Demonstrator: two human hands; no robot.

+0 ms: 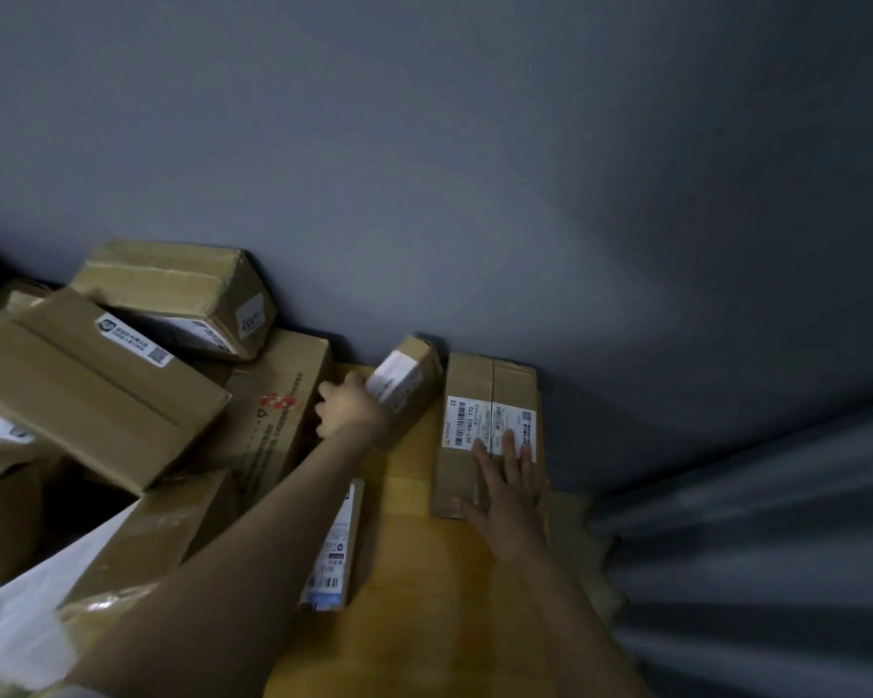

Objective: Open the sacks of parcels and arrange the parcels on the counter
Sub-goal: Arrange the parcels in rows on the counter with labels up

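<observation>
My left hand grips a small cardboard parcel with a white label, tilted against the grey wall at the back of the wooden counter. Just right of it lies a longer cardboard parcel with a barcode label. My right hand rests flat on its near end, fingers straight over the label. A slim labelled parcel lies on the counter under my left forearm.
A heap of bigger cardboard boxes fills the left side, one printed with a red mark. A white sack shows at the bottom left. Corrugated grey sheeting bounds the counter on the right; the grey wall stands behind.
</observation>
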